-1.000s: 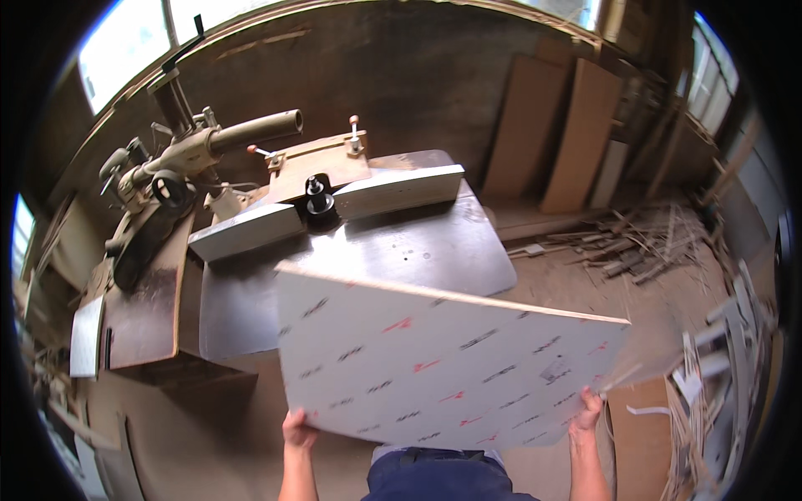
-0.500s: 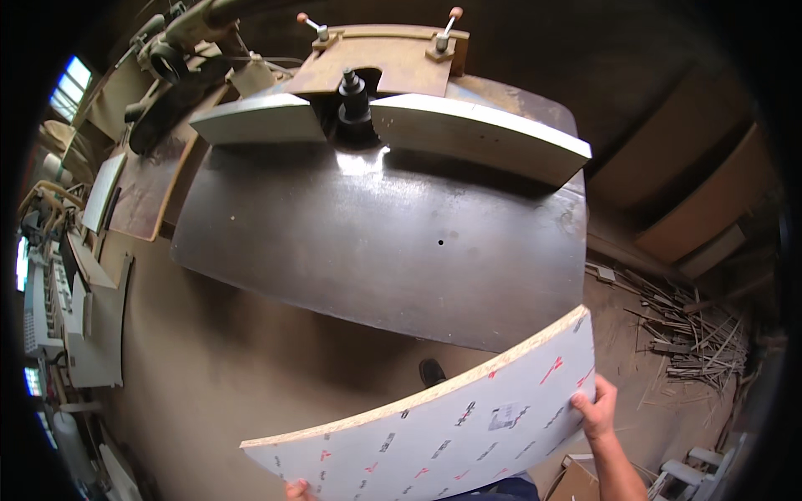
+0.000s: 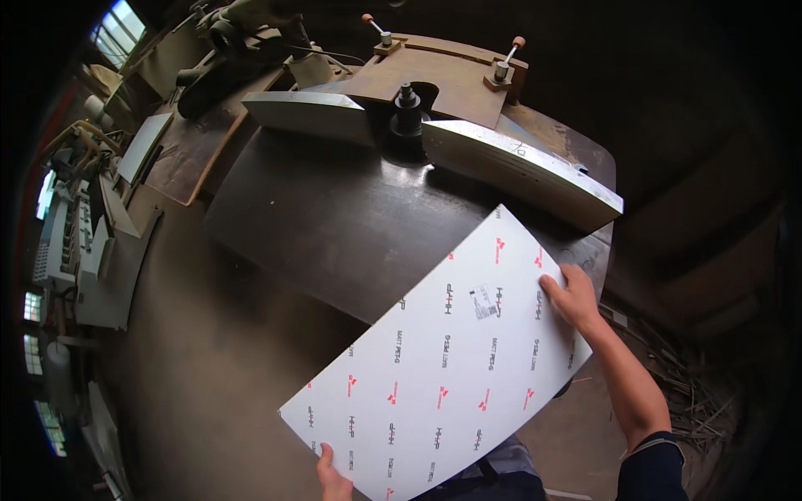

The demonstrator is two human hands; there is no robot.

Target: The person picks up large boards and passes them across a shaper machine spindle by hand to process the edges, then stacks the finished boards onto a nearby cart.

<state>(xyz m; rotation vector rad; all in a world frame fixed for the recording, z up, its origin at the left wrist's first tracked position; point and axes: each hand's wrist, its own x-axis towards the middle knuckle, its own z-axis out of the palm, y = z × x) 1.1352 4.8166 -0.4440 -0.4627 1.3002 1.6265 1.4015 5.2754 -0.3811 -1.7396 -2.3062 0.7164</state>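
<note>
A white-faced chipboard panel point(image 3: 418, 367), printed with rows of black and red marks and bearing a small label, is held slantwise in both hands. My left hand point(image 3: 334, 480) grips its lower left edge, thumb on the printed face, the other fingers mostly out of sight. On its right edge, my right hand point(image 3: 575, 299) is closed with the thumb on top and the fingers partly hidden beneath. The panel's far corner overlaps the dark metal machine table point(image 3: 317, 217); whether it touches cannot be told. Beyond that corner stands an upright spindle point(image 3: 407, 113) between two fence boards.
The left fence board point(image 3: 309, 117) and right fence board point(image 3: 518, 171) run across the table's back. Behind them are two clamp levers with reddish knobs. A wooden bench point(image 3: 188, 167) stands at the left. Thin wood offcuts point(image 3: 702, 401) lie heaped on the floor at the right.
Both hands have brought the panel up and forward, so its far end now overlaps the machine table. It has turned to a steeper slant and shows more of its printed face. The view has shifted.
</note>
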